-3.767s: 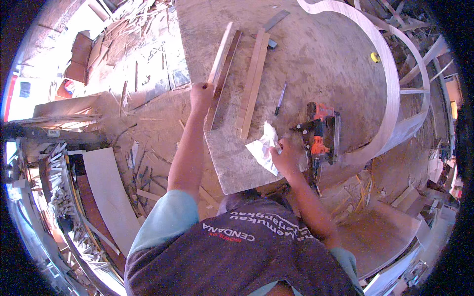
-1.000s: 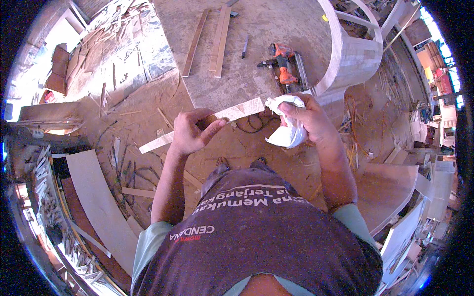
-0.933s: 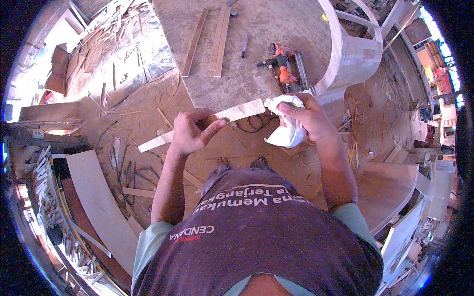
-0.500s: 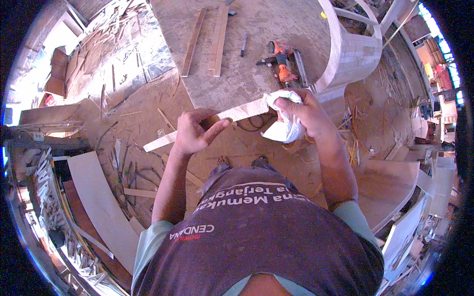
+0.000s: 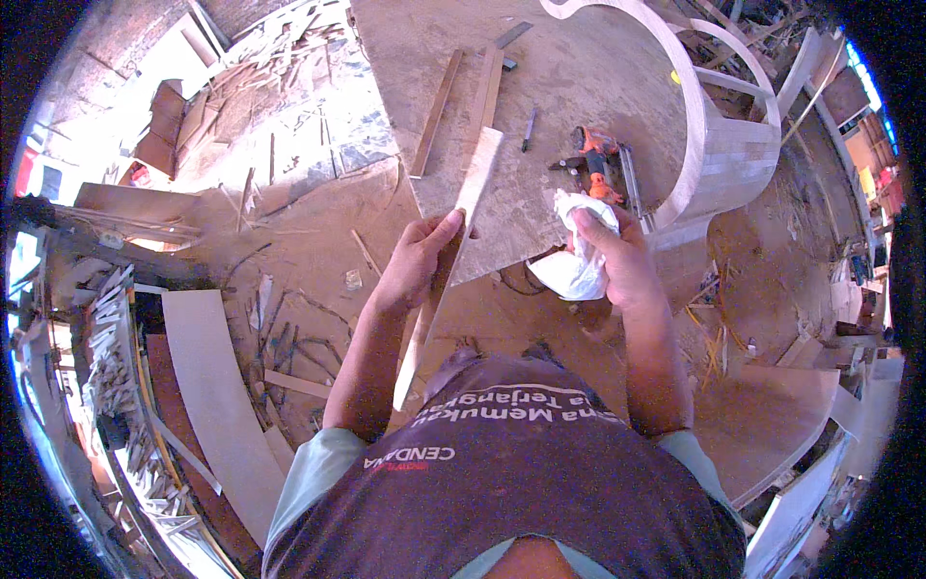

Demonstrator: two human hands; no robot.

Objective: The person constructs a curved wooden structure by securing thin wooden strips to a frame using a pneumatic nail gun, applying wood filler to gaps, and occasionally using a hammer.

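Observation:
My left hand (image 5: 424, 256) is closed on a narrow light wooden strip (image 5: 481, 161), held at a slant with its far end over the worktop (image 5: 405, 68) and its near end by my shirt. My right hand (image 5: 612, 251) grips a crumpled white cloth or paper (image 5: 559, 275). Just beyond that lies an orange and black nail gun (image 5: 598, 182). A pen-like marker (image 5: 530, 129) rests left of the tool, and two more wooden strips (image 5: 434, 113) (image 5: 490, 89) lie farther left on the worktop.
A curved pale wooden frame (image 5: 743, 164) stands at the right, with a small yellow object (image 5: 675, 77) beside it. Scrap wood covers the ground at upper left. Long panels (image 5: 219, 405) and piled offcuts (image 5: 114, 386) are at lower left; a curved sheet (image 5: 762, 425) is at lower right.
Since half a second ago the strip has swung from nearly crosswise to steeply slanted, separating from the white cloth. Both hands keep their hold. My view has shifted, moving the scene right and down.

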